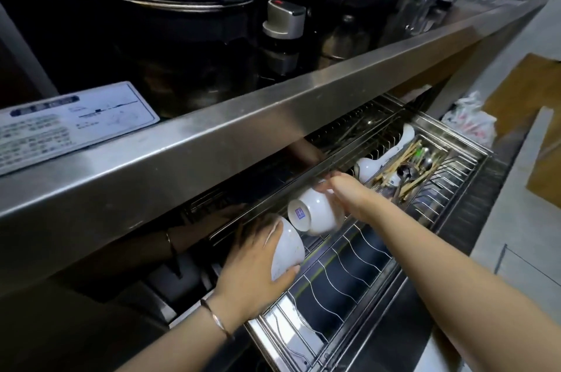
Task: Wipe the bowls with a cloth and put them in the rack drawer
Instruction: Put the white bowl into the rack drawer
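The desk (273, 110) edge overhangs the open rack drawer (449, 214) beneath both grips. The left grip (252, 271) clasps a white bowl (288, 250) on edge. Just right of it, the right grip (355, 198) holds a second bowl (315, 214), foot turned leftward.

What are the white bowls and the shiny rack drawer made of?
The nearer bowl and farther bowl look like glazed white ceramic, smooth and glossy, one with a blue base stamp. The rack drawer seems polished steel: thin silvery wires, mirror-like rim.
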`<act>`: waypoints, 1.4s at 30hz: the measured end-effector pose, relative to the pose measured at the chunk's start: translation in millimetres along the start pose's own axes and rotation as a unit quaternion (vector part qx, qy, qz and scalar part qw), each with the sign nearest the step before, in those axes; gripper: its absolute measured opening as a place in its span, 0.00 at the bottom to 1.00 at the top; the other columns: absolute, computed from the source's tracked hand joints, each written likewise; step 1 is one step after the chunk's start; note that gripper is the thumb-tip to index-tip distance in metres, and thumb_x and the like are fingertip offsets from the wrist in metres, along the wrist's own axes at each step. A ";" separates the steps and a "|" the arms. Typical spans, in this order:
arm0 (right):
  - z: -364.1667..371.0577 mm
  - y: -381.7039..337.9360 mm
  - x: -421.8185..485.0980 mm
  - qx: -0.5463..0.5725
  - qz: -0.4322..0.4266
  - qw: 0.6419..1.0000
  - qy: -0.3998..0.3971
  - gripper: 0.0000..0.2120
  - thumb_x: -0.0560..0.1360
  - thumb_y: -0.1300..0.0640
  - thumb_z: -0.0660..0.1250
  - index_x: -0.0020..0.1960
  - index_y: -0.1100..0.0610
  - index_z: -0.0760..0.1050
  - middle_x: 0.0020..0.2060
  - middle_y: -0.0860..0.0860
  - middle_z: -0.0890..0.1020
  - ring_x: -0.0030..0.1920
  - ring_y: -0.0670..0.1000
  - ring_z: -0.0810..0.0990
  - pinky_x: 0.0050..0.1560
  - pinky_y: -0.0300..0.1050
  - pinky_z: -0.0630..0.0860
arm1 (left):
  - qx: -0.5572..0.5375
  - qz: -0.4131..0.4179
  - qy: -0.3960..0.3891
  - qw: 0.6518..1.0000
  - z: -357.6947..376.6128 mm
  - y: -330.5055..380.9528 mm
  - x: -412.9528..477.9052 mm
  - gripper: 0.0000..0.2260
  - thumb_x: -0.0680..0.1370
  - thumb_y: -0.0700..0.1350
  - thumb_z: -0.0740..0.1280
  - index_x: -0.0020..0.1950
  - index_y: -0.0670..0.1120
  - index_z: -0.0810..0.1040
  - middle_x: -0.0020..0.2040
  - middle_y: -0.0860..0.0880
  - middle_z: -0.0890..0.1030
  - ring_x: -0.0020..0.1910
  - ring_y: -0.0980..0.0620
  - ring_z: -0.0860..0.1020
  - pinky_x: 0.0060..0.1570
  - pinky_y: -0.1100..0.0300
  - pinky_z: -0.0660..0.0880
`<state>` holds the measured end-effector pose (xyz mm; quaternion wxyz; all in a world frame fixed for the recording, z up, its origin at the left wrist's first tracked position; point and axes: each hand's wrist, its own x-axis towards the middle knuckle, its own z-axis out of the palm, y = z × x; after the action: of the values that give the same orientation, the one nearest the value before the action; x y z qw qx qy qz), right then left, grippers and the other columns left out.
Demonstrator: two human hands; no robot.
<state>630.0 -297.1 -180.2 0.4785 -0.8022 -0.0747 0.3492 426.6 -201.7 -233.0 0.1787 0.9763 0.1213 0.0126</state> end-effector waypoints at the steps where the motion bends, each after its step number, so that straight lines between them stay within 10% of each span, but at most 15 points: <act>1: 2.8 1.0 2.8 -0.007 0.002 1.000 0.001 0.17 0.72 0.63 0.66 0.61 0.63 0.74 0.56 0.61 0.80 0.57 0.62 0.78 0.62 0.57 0.72 | -0.002 -0.003 -0.002 1.000 1.8 -0.6 -0.6 0.42 0.70 0.69 0.45 0.77 0.47 0.58 0.76 0.49 0.62 0.73 0.47 0.63 0.73 0.52 0.51; 8: 10.0 10.0 10.4 -0.028 0.025 0.998 -0.050 0.15 0.70 0.58 0.67 0.54 0.64 0.79 0.53 0.62 0.82 0.55 0.63 0.79 0.63 0.59 0.72 | 0.007 -0.007 0.039 0.999 5.1 -0.6 -13.4 0.34 0.70 0.67 0.58 0.66 0.45 0.74 0.60 0.49 0.78 0.52 0.49 0.80 0.48 0.57 0.77; 15: 25.2 14.4 1.8 -0.011 0.035 0.997 -0.071 0.06 0.75 0.63 0.63 0.41 0.60 0.76 0.37 0.56 0.77 0.36 0.53 0.73 0.39 0.44 0.68 | 0.036 0.006 0.067 0.997 9.9 2.2 -20.8 0.30 0.70 0.60 0.59 0.66 0.44 0.74 0.61 0.46 0.78 0.56 0.44 0.78 0.51 0.52 0.78; 23: 34.3 19.4 2.8 -0.016 0.050 0.994 -0.101 0.10 0.71 0.59 0.67 0.51 0.63 0.78 0.47 0.61 0.81 0.46 0.58 0.76 0.50 0.51 0.71 | 0.049 0.002 0.052 0.997 10.2 3.0 -21.5 0.30 0.69 0.58 0.59 0.67 0.44 0.73 0.61 0.47 0.77 0.59 0.44 0.77 0.54 0.51 0.76; 33: 44.5 30.3 10.8 -0.059 0.058 0.992 -0.099 0.35 0.73 0.60 0.69 0.76 0.61 0.56 0.65 0.58 0.75 0.68 0.56 0.70 0.62 0.46 0.67 | 0.052 -0.004 0.042 0.998 10.1 3.3 -18.7 0.31 0.67 0.57 0.59 0.68 0.46 0.73 0.60 0.50 0.78 0.58 0.46 0.78 0.50 0.51 0.78; 42: 38.7 33.1 11.9 -0.058 0.061 0.989 -0.124 0.26 0.73 0.61 0.72 0.67 0.57 0.66 0.61 0.59 0.78 0.61 0.59 0.77 0.64 0.59 0.73 | 0.040 -0.006 0.005 0.999 9.8 0.7 -11.7 0.34 0.69 0.59 0.53 0.74 0.50 0.66 0.69 0.51 0.72 0.68 0.46 0.70 0.58 0.51 0.72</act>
<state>607.2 -281.6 -224.7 0.3963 -0.7820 -0.1044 0.4696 416.1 -208.6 -241.6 0.1394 0.9818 0.1287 0.0116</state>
